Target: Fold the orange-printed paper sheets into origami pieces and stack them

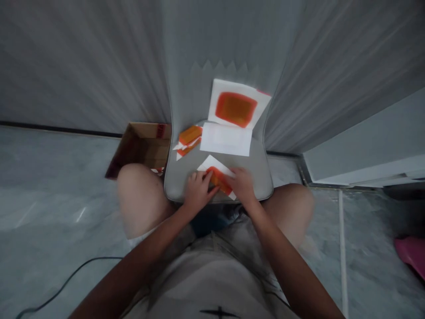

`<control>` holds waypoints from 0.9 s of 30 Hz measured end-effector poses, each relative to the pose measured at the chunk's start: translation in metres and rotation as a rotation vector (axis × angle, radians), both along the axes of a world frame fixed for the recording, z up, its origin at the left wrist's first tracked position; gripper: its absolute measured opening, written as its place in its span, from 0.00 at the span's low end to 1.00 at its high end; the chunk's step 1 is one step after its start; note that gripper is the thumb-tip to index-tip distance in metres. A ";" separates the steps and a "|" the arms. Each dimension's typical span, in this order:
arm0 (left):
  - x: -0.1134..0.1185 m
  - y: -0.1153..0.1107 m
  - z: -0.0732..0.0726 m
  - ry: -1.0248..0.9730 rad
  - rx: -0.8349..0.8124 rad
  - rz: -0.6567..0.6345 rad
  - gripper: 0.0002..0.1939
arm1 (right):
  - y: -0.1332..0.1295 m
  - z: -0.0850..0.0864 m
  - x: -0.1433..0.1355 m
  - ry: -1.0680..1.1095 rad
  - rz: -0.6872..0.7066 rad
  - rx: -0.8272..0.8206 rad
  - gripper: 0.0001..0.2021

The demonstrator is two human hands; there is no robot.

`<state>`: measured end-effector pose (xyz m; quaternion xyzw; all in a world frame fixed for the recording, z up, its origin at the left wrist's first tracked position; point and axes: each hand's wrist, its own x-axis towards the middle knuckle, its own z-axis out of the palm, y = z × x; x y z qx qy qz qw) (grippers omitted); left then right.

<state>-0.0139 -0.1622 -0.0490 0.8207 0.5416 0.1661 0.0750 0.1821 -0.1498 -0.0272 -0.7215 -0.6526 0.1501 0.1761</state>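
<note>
A sheet of white paper with an orange patch (216, 165) lies folded at a slant near the front of the grey chair seat. My left hand (198, 191) is closed on its left side, thumb and fingertips against the orange part. At the right end, my right hand (243, 184) has its fingers curled on the paper; the fingertips are blurred. Beyond my hands lies an open folded booklet or stack of white paper (226, 139), its upper leaf raised and showing an orange rounded square (236, 109). To its left rest several folded orange-and-white paper pieces (190, 137).
The grey chair (174, 179) stands between my knees, its backrest against a grey curtain (83, 62). An open cardboard box (139, 128) sits on the floor at left. A black cable (71, 277) runs over the tiles, and a pink object (411, 253) is far right.
</note>
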 end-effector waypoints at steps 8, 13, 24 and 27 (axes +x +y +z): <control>-0.004 0.032 -0.004 -0.157 0.023 -0.216 0.28 | -0.019 -0.001 -0.003 -0.103 0.033 0.199 0.15; 0.004 0.044 -0.002 -0.123 0.011 -0.307 0.30 | -0.025 -0.011 0.001 -0.071 -0.107 0.178 0.18; 0.007 0.042 -0.002 -0.116 -0.037 -0.285 0.30 | -0.040 -0.006 -0.011 0.056 -0.097 0.260 0.21; 0.008 0.043 0.001 -0.112 -0.064 -0.274 0.31 | -0.038 -0.001 -0.015 0.090 -0.118 0.251 0.22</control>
